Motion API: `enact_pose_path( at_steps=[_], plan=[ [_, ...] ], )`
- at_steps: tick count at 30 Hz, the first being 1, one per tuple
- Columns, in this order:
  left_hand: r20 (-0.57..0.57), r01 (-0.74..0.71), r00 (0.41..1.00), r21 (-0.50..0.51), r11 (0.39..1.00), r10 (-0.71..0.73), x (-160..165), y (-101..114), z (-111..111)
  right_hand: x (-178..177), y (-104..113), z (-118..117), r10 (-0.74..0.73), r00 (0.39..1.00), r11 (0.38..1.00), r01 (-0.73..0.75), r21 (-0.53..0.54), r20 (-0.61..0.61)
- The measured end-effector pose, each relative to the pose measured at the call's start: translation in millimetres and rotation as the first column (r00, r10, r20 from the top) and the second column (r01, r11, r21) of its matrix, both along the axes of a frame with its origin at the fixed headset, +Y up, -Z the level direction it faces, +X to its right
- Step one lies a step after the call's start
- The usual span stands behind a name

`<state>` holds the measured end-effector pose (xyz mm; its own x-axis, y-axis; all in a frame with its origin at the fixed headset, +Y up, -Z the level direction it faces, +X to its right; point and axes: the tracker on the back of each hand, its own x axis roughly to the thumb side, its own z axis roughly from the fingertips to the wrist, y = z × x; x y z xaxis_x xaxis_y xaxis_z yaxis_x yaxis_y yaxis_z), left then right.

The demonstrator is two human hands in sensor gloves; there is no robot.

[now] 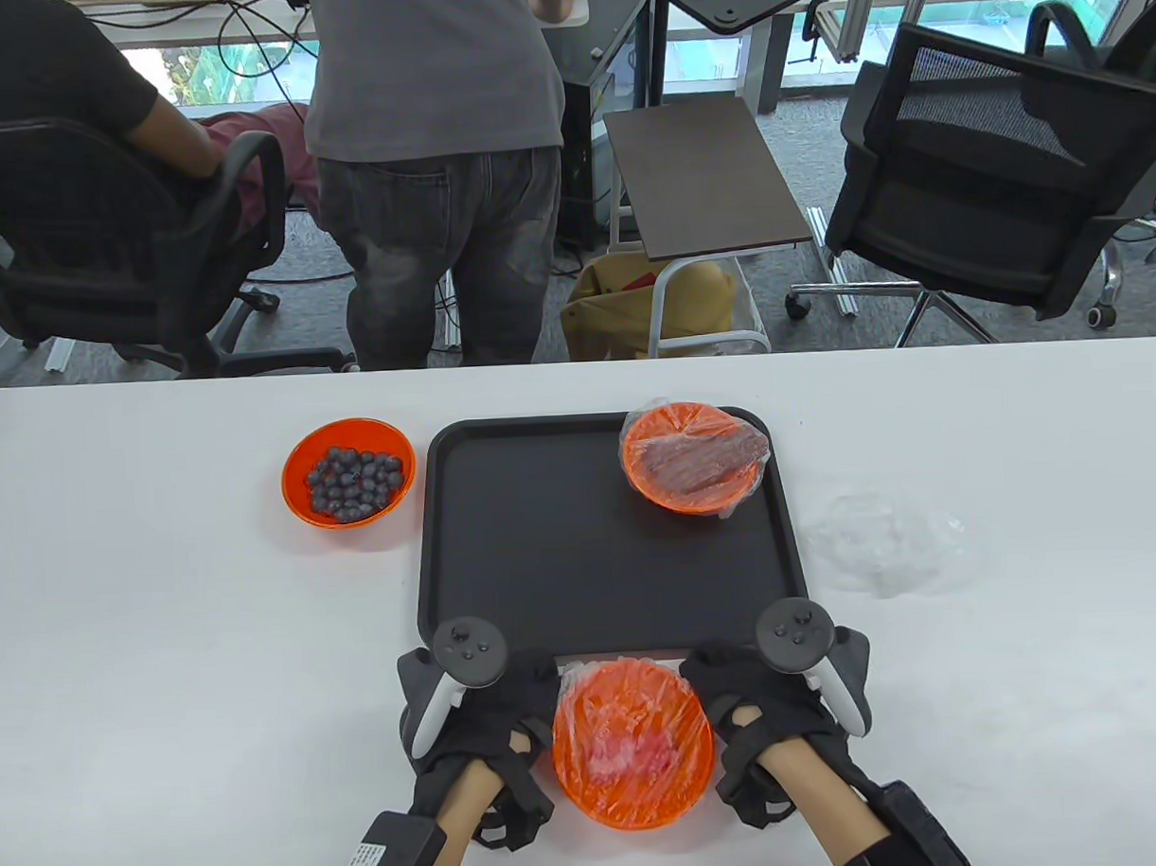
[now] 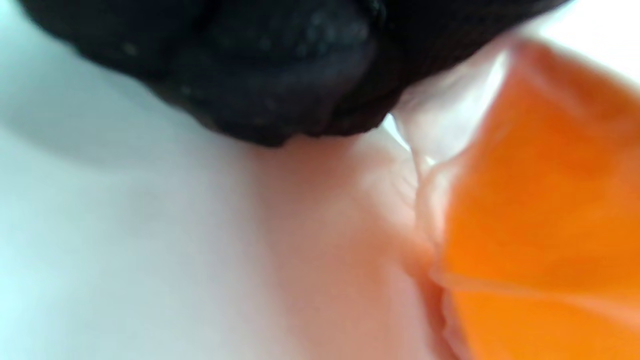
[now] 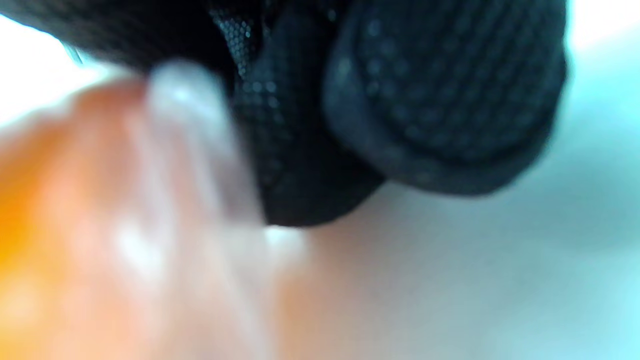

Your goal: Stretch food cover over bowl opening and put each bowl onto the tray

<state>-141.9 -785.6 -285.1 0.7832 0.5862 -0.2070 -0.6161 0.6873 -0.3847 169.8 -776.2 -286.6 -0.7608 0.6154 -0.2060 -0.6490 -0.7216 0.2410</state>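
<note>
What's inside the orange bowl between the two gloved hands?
The bowl holds something pinkish-red under a clear plastic cover stretched across its opening. The wrinkled film blurs it, so I cannot tell what food it is. The left hand and right hand grip its sides.

Smooth white counter point(image 1: 167, 608) with a soft matt sheen, and on it a black plastic tray point(image 1: 544, 548), matt and finely grained. Glossy orange plastic bowls point(image 1: 347, 469), the near bowl point(image 1: 633, 745) under thin, clear, crinkled film that catches the light, with another loose film cover point(image 1: 885, 543) lying wrinkled and shiny. Close up, the fingers point(image 3: 440, 100) show black knitted cloth with a dotted, rough weave.
</note>
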Motion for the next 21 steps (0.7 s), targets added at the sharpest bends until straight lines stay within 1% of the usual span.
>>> enact_pose_path(
  at_steps=[6, 9, 13, 16, 17, 19, 21],
  plan=[
    [-0.002, -0.032, 0.999, 0.016, 0.999, 0.032, -7, 0, 4, 7, 6, 5, 0.020, 1.000, 0.999, -0.020, 0.035, 0.020],
    [-0.004, -0.062, 0.998, 0.015, 0.998, 0.062, -12, 1, 5, 12, 12, 8, 0.012, 0.999, 0.998, -0.014, 0.067, 0.032],
    [-0.035, -0.120, 0.992, 0.011, 0.993, 0.120, -20, 6, 10, 18, 31, 14, -0.002, 0.999, 0.986, -0.004, 0.165, 0.036],
    [-0.075, -0.173, 0.982, 0.051, 0.984, 0.176, -25, 18, 18, 21, 51, 20, 0.032, 0.999, 0.971, -0.030, 0.238, -0.004],
    [-0.083, -0.178, 0.980, 0.063, 0.982, 0.183, -25, 24, 21, 21, 58, 23, 0.068, 0.998, 0.957, -0.063, 0.283, -0.010],
    [-0.084, -0.165, 0.981, 0.088, 0.982, 0.172, -25, 33, 26, 21, 67, 27, 0.121, 0.990, 0.939, -0.093, 0.332, -0.066],
    [-0.079, -0.154, 0.984, 0.088, 0.984, 0.161, -23, 42, 31, 20, 73, 32, 0.200, 0.976, 0.916, -0.155, 0.371, -0.086]
  ],
)
